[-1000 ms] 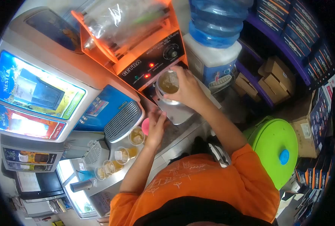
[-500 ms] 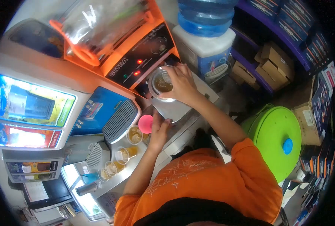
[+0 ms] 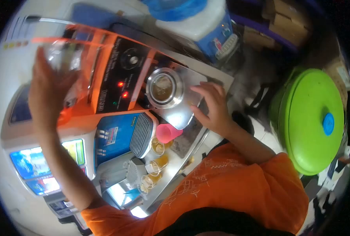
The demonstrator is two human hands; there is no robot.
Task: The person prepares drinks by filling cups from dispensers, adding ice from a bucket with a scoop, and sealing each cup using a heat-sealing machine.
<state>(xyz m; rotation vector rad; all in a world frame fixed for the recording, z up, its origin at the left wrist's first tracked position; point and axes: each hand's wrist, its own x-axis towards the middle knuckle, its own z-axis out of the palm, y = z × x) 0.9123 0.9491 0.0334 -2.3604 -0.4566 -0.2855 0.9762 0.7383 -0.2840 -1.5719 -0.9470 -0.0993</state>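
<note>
On the orange sealing machine [image 3: 116, 74], a cup with brown liquid [image 3: 162, 87] sits in the round metal holder [image 3: 176, 87] of the pulled-out tray [image 3: 190, 92]. Just right of the holder is my right hand [image 3: 215, 108], empty, thumb and fingers apart, over the tray. My left hand [image 3: 51, 90] is raised at the machine's top left, beside clear plastic [image 3: 67, 53]. Motion blurs its fingers, and whether they grip the plastic cannot be made out. A pink cup [image 3: 168, 133] lies below the tray, near neither hand.
Several iced drinks [image 3: 158, 146] line the counter beside the blue drink dispenser [image 3: 114, 135]. A water dispenser [image 3: 206, 27] stands behind the tray. At the right is a large green lidded container [image 3: 314, 118]; cardboard boxes [image 3: 287, 23] are behind it.
My left hand has left the pink cup and moved up and left to the machine's top. My right hand has let go of the cup in the holder and drawn back right. The view has shifted.
</note>
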